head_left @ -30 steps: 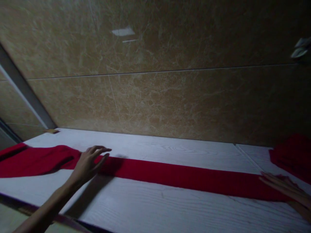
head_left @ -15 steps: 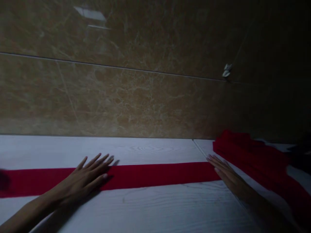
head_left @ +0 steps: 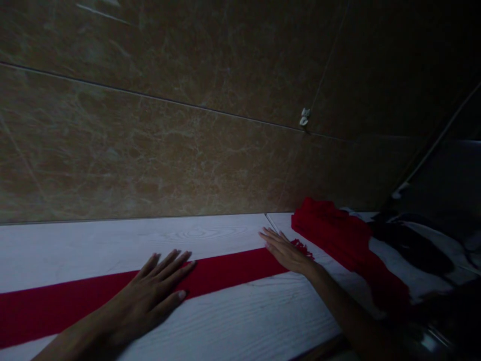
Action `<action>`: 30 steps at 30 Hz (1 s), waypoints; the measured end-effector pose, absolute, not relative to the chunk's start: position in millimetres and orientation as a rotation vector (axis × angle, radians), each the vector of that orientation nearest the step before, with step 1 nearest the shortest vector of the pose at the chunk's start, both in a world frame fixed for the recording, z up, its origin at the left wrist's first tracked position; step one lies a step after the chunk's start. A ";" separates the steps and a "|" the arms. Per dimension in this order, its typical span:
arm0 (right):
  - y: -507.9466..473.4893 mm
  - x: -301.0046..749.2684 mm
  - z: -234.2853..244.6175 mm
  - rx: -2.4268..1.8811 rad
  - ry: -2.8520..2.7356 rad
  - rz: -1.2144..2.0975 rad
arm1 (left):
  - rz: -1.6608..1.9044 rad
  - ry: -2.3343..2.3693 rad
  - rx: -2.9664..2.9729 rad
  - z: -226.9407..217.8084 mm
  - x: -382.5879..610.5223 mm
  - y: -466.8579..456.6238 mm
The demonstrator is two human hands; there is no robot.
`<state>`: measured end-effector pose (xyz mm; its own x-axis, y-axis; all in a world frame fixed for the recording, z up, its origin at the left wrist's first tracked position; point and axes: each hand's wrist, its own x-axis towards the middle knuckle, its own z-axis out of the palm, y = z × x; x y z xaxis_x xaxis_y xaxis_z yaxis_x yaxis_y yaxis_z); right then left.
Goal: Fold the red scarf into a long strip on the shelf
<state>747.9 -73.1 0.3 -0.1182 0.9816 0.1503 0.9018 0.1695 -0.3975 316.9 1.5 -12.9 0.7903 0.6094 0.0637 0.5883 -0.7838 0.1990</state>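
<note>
A long red strip of cloth [head_left: 229, 273] lies flat across the white wood-grain table [head_left: 240, 321], running from the left edge to a fringed end on the right. My left hand [head_left: 154, 293] rests palm down on the strip with its fingers spread. Near the fringe, my right hand [head_left: 283, 250] lies flat over the strip, fingers stretched out and pointing up and left. Part of the red fringe [head_left: 302, 249] shows just past the right hand. Neither hand grips anything.
A heap of red cloth [head_left: 334, 235] sits at the right, close to the wall. Beyond it lies a dark item [head_left: 413, 248] that I cannot make out. The brown marbled tile wall [head_left: 169, 150] rises behind the table and carries a small white hook [head_left: 304, 117].
The view has turned to the right, so the wall and the red heap appear further left. My right hand now lies flatter over the strip's end, and the fringe shows beside it.
</note>
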 end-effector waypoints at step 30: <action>-58.6 806.8 17.3 -1.762 -1.879 0.793 | 0.483 1.007 2.438 14.0 547.0 -2.3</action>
<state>806.8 -58.6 17.3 -0.0894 0.9939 -0.0653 0.7400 0.0224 -0.6722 547.0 -2.3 14.0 0.6712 0.7273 0.1434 0.5675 -0.6285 0.5319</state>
